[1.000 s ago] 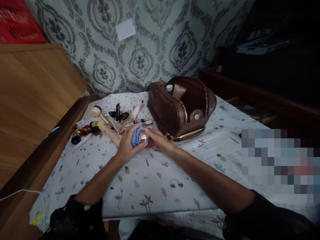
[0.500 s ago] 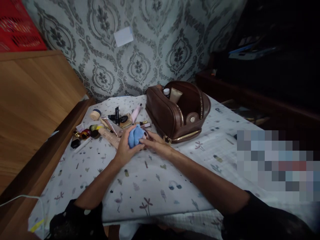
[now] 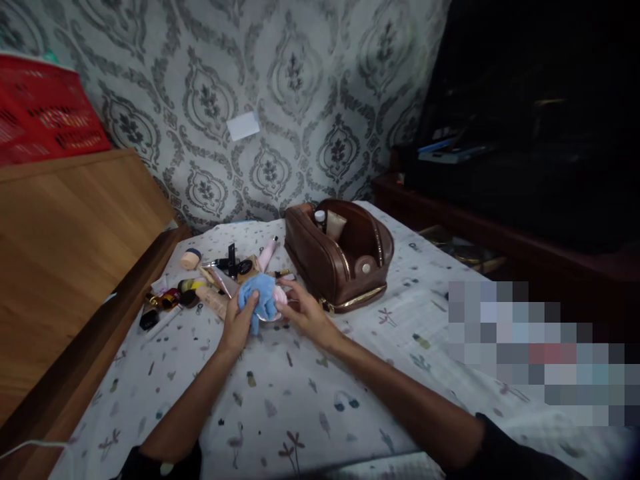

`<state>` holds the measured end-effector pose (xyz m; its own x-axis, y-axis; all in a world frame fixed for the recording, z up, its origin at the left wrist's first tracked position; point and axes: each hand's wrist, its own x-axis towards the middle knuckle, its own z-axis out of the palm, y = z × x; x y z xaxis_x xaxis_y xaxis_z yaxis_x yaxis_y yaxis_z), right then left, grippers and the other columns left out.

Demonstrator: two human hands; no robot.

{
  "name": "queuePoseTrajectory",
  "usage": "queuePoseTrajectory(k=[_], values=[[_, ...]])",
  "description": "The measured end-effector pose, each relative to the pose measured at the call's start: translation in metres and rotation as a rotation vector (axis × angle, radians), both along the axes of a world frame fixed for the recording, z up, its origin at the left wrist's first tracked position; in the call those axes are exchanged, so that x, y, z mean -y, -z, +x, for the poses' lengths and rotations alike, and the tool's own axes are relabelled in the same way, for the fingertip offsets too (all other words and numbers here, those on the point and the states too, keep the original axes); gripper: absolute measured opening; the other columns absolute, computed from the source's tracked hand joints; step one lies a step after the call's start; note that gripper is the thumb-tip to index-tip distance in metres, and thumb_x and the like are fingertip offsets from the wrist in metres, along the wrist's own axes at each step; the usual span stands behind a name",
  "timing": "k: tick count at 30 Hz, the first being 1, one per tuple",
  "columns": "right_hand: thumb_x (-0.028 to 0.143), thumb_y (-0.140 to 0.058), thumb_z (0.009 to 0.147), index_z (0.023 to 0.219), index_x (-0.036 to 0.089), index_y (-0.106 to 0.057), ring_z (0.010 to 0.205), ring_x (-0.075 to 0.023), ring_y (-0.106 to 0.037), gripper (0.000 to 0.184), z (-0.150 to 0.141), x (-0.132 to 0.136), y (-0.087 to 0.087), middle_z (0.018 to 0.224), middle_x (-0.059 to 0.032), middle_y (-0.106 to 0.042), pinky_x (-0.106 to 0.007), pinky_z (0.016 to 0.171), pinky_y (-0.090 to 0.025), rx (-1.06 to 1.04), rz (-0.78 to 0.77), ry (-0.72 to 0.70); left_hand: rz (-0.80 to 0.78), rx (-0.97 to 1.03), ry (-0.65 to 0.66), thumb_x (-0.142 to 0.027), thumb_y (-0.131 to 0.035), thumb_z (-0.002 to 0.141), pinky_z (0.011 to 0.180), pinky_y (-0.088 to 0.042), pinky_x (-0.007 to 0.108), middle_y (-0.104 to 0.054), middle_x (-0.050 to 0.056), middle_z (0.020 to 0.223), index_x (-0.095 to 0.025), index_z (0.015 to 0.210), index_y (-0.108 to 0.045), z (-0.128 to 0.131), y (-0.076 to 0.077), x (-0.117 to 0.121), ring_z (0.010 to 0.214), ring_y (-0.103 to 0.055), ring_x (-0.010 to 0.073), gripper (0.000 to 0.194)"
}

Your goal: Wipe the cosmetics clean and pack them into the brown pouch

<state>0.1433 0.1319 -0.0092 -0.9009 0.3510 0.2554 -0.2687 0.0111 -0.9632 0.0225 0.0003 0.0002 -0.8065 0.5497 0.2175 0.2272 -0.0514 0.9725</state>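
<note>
My left hand [image 3: 235, 328] is closed round a bunched blue cloth [image 3: 256, 293], its thumb pressed on top. The fingers of my right hand [image 3: 311, 321] pinch a small, round, pinkish item [image 3: 280, 297] against the cloth. The cloth covers part of that item, and its exact kind does not show. To the right stands a brown toiletry bag [image 3: 315, 257] with its top unzipped; a white-capped bottle [image 3: 320, 218] and a beige tube [image 3: 336, 225] poke up inside. Just beyond my left hand lies a beige tube of cosmetics [image 3: 213, 300].
Loose cosmetics lie at the left: a cream jar with a dark lid [image 3: 191, 259], a pink tube [image 3: 269, 253], a white stick [image 3: 164, 321] and several more. A wooden panel [image 3: 80, 253] borders the bed-like surface [image 3: 280, 413]. A red crate [image 3: 55, 113] sits above.
The cloth has spread open more, and the round item now shows a pinkish face at its right side. Both hands have turned slightly. The view has tilted upward.
</note>
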Motion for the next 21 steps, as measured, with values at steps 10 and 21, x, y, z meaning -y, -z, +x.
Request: queuePoseTrajectory(k=[10,21], values=[[0.017,-0.077,0.074,0.138,0.022,-0.041,0.122,-0.0269,-0.054,0.073,0.025,0.008,-0.041,0.133,-0.0125,-0.046,-0.043,0.098,-0.053,0.073,0.731,0.285,-0.101,-0.139,0.004,-0.057,-0.057,0.087,0.091,-0.05,0.03,-0.071,0.006,0.1,-0.015,0.111,-0.067,0.02,-0.039,-0.006,0.098,-0.064,0.0201,0.049],[0.028,-0.079,0.072,0.129,0.016,-0.052,0.113,-0.0288,-0.058,0.064,0.054,-0.018,-0.092,0.117,-0.012,-0.059,-0.044,0.095,-0.052,0.093,0.866,0.344,0.065,0.089,0.075,-0.062,-0.063,0.079,0.036,-0.036,0.016,-0.047,-0.008,0.054,-0.017,0.094,-0.063,0.037,-0.078,-0.035,0.038,-0.041,0.0061,0.047]])
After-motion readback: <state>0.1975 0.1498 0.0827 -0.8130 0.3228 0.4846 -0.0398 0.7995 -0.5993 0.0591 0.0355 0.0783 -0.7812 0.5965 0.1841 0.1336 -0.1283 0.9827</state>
